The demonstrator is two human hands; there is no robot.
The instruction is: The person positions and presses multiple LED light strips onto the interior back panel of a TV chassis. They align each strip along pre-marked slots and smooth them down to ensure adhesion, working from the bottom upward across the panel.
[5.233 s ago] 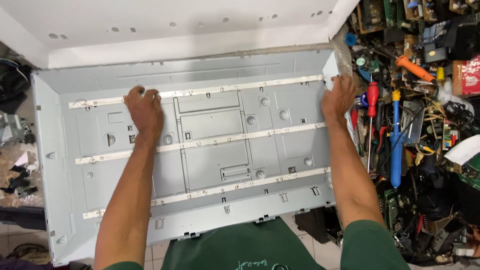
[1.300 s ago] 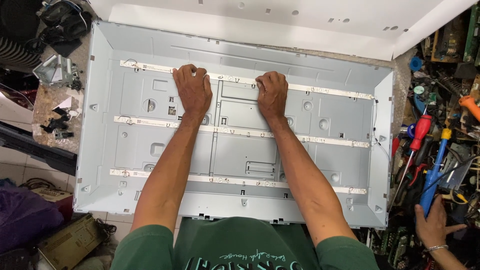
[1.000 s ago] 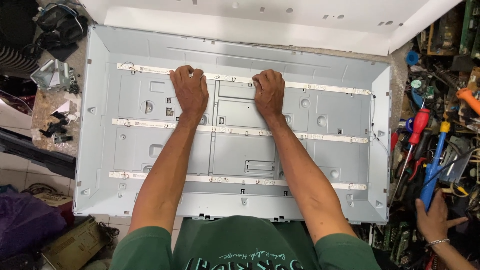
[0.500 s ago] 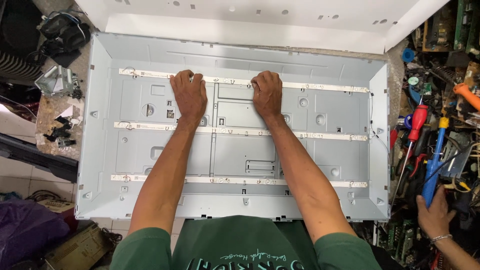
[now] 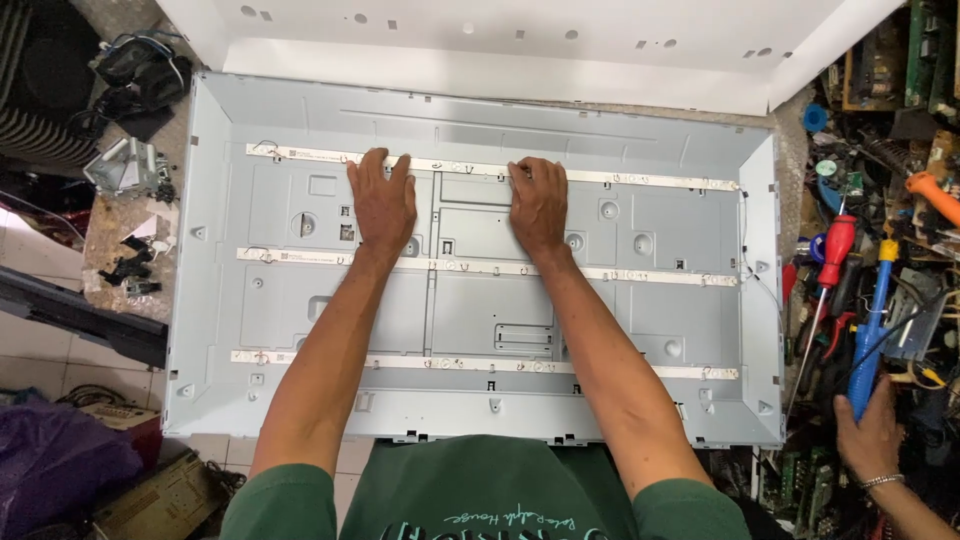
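Backlight strip (image 5: 620, 178), topmost of three pale strips across a grey metal panel tray (image 5: 300, 130), running left to right near the far wall of the tray. Left hand (image 5: 382, 200) flat on it, palm down, fingers spread and fingertips over the strip; nothing clasped. Right hand (image 5: 538, 203) likewise flat, fingers together, tips on the same strip just right of centre; no grip closed around anything. Both forearms reaching from green sleeves over the middle strip (image 5: 660, 275) and the near strip (image 5: 620, 370). Tray lying face up, shallow raised walls all round, stamped ribs and screw bosses across its floor. Beyond its far edge, a white sheet (image 5: 520, 40) with small holes. To the left, pale floor tiles, a speckled patch with black clips (image 5: 125, 270) and dark cables (image 5: 140, 80). To the right, a crowded heap of tools and circuit boards: red-handled screwdriver (image 5: 836, 250), blue-handled tool (image 5: 868, 330) held by another person's hand (image 5: 868, 440) wearing a bracelet.
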